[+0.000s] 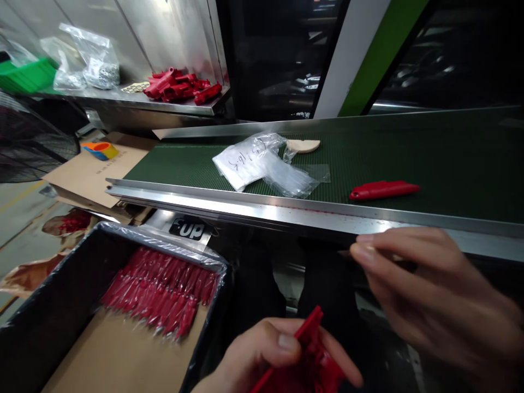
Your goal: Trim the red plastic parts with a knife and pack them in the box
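Note:
My left hand (270, 355) at the bottom of the view is shut on a red plastic part (313, 355), its thumb pressed against the part. My right hand (426, 289) is blurred by motion and hangs just below the metal edge of a green conveyor belt (327, 158). A thin dark sliver shows at its fingertips, though I cannot tell whether it holds anything. Lying on the belt are a red plastic tube-like part (382, 190), a clear plastic bag (249, 161) and a flat beige piece (303, 146).
A black-lined box (61, 284) at lower left holds several red parts in plastic wrap. A steel shelf (123, 95) behind carries loose red parts and bagged metal pieces. A fan guard, flattened cardboard and an orange-blue roll of tape stand left of the belt.

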Demonstrator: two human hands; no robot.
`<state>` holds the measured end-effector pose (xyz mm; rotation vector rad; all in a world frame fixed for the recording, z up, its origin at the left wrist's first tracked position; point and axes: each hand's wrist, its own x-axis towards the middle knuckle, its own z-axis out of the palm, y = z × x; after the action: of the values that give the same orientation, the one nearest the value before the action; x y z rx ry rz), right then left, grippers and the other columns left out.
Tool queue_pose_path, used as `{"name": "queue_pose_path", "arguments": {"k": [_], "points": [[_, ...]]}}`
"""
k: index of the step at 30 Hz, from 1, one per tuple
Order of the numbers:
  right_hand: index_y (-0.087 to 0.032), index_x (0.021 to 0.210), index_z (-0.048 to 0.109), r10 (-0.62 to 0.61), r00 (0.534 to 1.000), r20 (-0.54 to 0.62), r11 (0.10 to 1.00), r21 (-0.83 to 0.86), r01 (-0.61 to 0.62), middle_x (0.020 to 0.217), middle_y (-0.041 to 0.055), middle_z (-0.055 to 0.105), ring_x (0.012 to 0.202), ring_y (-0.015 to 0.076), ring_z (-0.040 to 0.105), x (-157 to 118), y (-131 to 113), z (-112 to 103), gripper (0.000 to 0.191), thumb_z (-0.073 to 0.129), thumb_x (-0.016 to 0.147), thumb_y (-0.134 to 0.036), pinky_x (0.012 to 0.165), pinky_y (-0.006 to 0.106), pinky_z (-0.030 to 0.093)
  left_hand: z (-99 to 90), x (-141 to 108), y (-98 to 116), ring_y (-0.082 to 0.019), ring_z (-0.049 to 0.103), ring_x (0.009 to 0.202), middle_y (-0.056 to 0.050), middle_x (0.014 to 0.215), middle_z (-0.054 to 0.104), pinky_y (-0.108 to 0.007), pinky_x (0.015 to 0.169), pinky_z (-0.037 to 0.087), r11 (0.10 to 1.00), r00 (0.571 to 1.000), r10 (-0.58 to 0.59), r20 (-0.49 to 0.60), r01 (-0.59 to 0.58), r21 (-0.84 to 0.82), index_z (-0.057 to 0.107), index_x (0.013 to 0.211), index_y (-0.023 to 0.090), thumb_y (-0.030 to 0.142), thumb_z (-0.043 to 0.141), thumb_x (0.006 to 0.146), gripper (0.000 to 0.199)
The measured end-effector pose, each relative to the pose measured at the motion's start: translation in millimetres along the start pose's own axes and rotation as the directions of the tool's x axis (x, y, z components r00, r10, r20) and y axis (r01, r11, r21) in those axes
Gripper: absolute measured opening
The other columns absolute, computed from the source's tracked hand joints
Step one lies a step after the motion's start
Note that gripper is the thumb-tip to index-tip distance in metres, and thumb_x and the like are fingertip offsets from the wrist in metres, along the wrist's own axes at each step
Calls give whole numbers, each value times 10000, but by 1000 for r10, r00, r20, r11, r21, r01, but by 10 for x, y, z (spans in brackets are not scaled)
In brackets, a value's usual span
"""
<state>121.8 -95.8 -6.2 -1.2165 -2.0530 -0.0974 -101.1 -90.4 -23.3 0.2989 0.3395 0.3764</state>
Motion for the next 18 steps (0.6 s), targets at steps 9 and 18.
{"name": "queue_pose_path", "arguments": {"k": [9, 18], "points": [[-202, 1261, 594, 75, 994, 80, 991, 102, -83, 1128, 74, 621, 1064, 170, 591, -30, -109, 50, 440, 516, 878, 0, 850, 302, 500, -109, 45, -126, -93, 344, 401, -22, 494, 473, -170, 421, 299, 965, 977, 197, 86, -178, -192, 702, 1027, 25, 398, 299, 926, 558], [-204, 1182, 633, 18, 992, 126, 982, 183, -41, 1088, 59, 666, 981, 200, 598, -180, -534, 124, 385, 526, 864, -16, 753, 320, 515, 6, 147, 190, -118, 516, 583, -48, 806, 575, -212, 522, 431, 905, 875, 355, -329, -409, -113, 600, 1151, 163, 316, 386, 968, 320]]}}
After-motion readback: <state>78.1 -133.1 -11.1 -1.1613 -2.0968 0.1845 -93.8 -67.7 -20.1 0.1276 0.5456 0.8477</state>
